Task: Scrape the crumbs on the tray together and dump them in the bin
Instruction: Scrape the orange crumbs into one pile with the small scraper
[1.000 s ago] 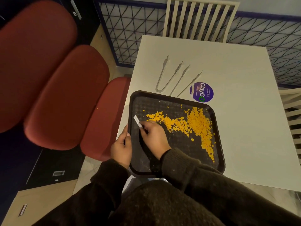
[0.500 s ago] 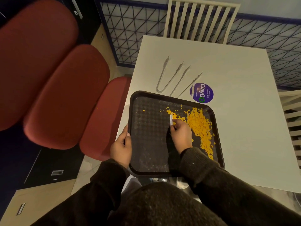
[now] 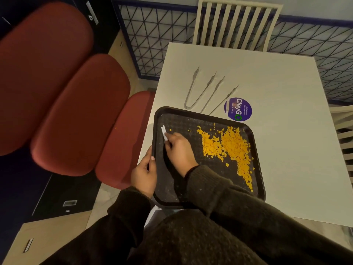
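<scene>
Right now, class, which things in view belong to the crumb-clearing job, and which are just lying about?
Belongs to the job:
tray
crumbs
scraper
right hand
left hand

Just lying about:
tongs
second tongs
sticker
chair

Tray (image 3: pixel 256 148) left half bare, crumbs (image 3: pixel 231 150) crowding right, tongs (image 3: pixel 198 88) beyond

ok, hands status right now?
Left hand: closed on the tray rim.
Right hand: closed on a small white scraper.
</scene>
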A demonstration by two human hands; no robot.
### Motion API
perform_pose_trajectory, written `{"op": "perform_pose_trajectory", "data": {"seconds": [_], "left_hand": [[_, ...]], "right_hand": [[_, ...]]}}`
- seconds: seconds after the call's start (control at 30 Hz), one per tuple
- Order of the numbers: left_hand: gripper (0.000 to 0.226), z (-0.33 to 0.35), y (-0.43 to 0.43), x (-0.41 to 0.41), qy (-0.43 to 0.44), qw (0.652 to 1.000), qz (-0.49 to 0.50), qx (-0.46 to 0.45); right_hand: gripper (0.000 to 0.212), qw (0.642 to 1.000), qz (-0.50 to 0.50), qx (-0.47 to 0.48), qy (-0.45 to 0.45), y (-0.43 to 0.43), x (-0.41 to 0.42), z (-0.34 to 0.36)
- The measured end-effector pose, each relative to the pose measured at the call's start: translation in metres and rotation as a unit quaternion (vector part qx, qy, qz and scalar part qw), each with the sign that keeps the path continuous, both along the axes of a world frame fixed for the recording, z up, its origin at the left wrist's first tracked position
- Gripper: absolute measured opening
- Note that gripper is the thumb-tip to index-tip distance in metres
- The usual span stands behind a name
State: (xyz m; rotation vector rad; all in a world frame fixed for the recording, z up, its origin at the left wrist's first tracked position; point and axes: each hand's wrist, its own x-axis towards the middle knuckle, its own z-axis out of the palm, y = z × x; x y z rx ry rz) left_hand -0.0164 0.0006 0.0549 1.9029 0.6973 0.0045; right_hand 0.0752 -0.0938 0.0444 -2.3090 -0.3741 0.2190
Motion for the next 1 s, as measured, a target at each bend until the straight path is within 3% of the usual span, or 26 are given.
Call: {"op": "perform_pose_trajectory", "data": {"seconds": [0.3, 0.53, 0.87, 1.0], "left_hand": [[0.039, 0.003, 0.0, 0.001, 0.009, 1.0, 0.003, -0.017], [0.039, 0.0, 0.002, 0.002, 0.005, 1.0, -0.003, -0.007], [0.039, -0.001, 0.005, 0.004, 0.006, 1.0, -0.003, -0.005], [0.039, -0.003, 0.005, 0.005, 0.001, 1.0, -0.006, 0.0]], "right_hand": [[0.03, 0.986, -0.155, -0.033, 0.05, -0.057, 0.033, -0.021], [0.03, 0.967, -0.242, -0.001, 0.084, -0.095, 0.036, -0.033], [0.037, 1.0, 0.013, -0.021, 0.003, -0.074, -0.058, -0.022], [0.039, 0.998, 0.027, -0.048, -0.004, -0.079, -0.067, -0.028]]}}
